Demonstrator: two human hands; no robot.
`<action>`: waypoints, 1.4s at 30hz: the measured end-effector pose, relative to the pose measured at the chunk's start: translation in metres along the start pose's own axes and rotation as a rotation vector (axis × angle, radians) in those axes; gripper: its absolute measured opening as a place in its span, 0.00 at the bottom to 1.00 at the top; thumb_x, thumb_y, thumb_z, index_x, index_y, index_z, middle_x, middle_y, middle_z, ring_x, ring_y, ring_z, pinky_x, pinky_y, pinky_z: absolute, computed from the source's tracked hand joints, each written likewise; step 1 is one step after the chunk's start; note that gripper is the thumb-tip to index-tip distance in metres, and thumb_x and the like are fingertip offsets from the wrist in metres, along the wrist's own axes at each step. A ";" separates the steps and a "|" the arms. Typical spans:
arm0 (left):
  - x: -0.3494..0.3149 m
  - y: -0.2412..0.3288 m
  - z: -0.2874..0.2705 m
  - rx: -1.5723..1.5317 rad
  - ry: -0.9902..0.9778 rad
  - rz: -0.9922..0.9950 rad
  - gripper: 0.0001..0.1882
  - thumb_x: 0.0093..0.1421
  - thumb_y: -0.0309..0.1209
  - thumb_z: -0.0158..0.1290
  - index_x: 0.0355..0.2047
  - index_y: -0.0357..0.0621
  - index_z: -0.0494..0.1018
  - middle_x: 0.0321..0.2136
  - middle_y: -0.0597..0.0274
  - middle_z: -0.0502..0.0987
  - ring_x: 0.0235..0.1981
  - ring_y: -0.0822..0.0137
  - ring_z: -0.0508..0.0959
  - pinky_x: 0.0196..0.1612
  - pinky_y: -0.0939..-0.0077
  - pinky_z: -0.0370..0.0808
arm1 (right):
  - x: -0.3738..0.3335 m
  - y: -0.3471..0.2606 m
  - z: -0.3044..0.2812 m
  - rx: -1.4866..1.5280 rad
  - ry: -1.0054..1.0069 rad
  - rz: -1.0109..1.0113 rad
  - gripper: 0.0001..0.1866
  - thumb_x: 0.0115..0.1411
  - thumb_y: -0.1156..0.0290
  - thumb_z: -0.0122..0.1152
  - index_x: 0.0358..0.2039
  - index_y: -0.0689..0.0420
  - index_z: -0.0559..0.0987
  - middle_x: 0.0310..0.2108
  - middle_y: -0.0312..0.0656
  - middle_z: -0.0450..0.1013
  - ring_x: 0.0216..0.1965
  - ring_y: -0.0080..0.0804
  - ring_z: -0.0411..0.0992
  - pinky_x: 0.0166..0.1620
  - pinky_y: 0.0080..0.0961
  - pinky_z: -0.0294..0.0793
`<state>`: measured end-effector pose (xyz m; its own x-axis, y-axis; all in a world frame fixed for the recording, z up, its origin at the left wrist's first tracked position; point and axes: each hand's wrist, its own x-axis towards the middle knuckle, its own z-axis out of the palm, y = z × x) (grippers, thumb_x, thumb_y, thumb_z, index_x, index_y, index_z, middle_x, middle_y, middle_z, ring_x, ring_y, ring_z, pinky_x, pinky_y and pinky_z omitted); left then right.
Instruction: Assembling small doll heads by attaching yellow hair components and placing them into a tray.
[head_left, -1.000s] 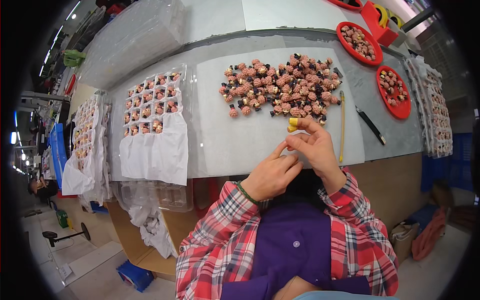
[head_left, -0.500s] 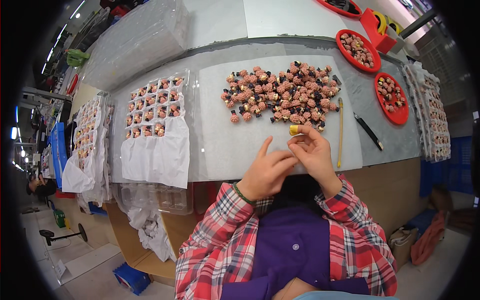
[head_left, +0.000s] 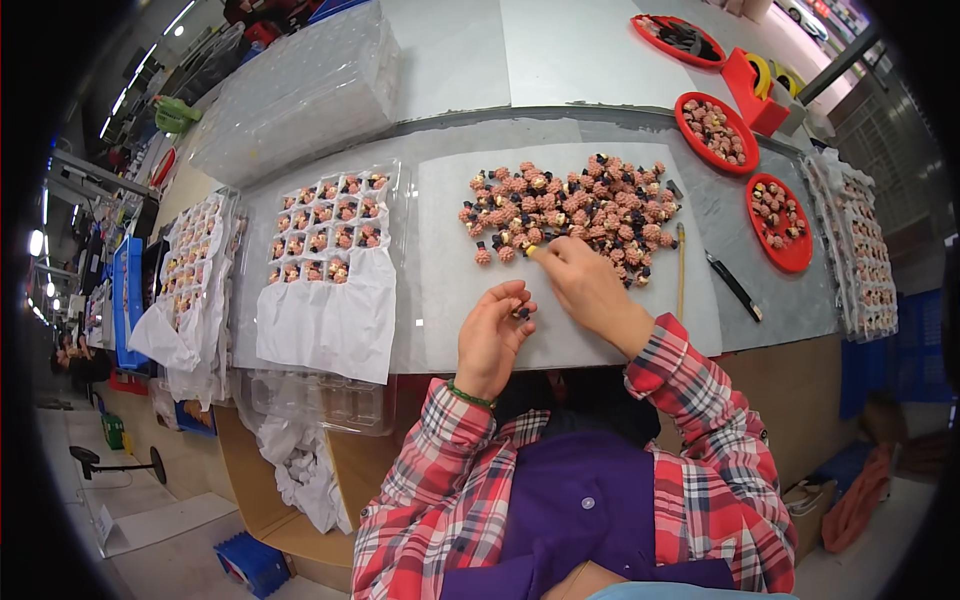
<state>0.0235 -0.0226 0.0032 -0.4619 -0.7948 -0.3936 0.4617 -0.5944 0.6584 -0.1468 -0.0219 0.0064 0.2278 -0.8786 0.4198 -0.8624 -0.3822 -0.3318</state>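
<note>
Left hand (head_left: 494, 335) curled palm-up, thumb and fingertips pinching a small dark-tipped piece (head_left: 520, 313), it hovers over the near part of a white sheet (head_left: 440, 310) on the grey bench (head_left: 790, 312). The right hand (head_left: 588, 285) reaches palm-down to the near edge of a pile of pink knobbly pieces (head_left: 610, 205) with black and cream parts — its fingers are drawn together, one tip wrapped in yellow tape (head_left: 533, 252), and whether they grip a piece I cannot tell. Two pieces lie side by side just left of those fingertips, at the pile's edge.

To the left of the sheet sits a clear plastic tray (head_left: 402, 190), rows of its pockets filled with similar pieces and white tissue (head_left: 325, 322) spread over its near part. Right of the pile, a thin yellowish stick (head_left: 681, 275) lies on the sheet; a black pen-like tool (head_left: 733, 287) rests beyond it. Farther right are two red dishes of pieces — the nearer one (head_left: 789, 264) and the farther one (head_left: 722, 165).
</note>
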 end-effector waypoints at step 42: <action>-0.019 0.001 0.012 0.439 -0.318 0.180 0.19 0.56 0.18 0.51 0.49 0.35 0.67 0.43 0.61 0.70 0.44 0.72 0.71 0.47 0.78 0.71 | -0.057 -0.023 -0.009 1.227 0.137 0.451 0.08 0.60 0.73 0.53 0.34 0.67 0.75 0.35 0.40 0.67 0.30 0.20 0.69 0.32 0.15 0.70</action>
<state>0.0237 -0.0067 0.0188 -0.6415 -0.7626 -0.0829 0.2275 -0.2924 0.9288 -0.1436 0.0395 -0.0020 -0.0803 -0.9885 0.1285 0.1358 -0.1385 -0.9810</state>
